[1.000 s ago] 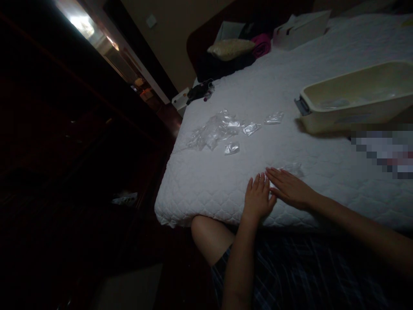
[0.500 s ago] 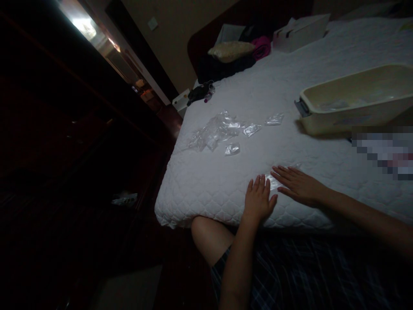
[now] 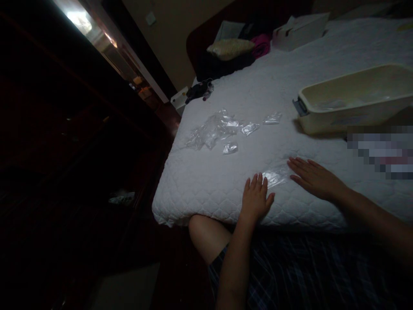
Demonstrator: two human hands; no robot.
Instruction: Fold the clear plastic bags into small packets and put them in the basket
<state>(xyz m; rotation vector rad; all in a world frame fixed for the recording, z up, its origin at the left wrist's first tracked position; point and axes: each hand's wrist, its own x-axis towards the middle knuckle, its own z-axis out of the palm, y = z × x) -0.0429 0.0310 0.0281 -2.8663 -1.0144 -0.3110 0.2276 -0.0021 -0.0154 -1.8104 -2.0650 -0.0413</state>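
Head view, looking down across a white quilted mattress (image 3: pixel 290 86) in a dim room. Both hands are laid flat on the quilt near its front edge, palms down. The left hand (image 3: pixel 254 199) is spread with fingers slightly apart, and nothing is held in it; its fingertips lie just beside the near end of a clear plastic bag (image 3: pixel 274 175). The right hand (image 3: pixel 314 177) is also flattened and open, fingers extended towards the left, with its fingertips at the far end of the same bag; whether the plastic is actually touched by them cannot be told. The bag is seen lying flat on the quilt between the two hands.

Farther up the mattress, well apart from the hands, a loose pile of clear plastic bags (image 3: pixel 211 129) is scattered, with three single small bags beside it: one (image 3: pixel 230 148) nearest the hands, one (image 3: pixel 250 128) to the right of the pile, and one (image 3: pixel 272 118) farther right. A cream plastic tub (image 3: pixel 355 110) with a grey handle is set on the quilt to the right. At the far end, a beige cushion (image 3: pixel 230 47), a pink cloth (image 3: pixel 261 45) and a white box (image 3: pixel 300 28) are seen. A bare knee (image 3: pixel 206 237) and plaid shorts (image 3: pixel 306 275) are visible below the mattress edge.
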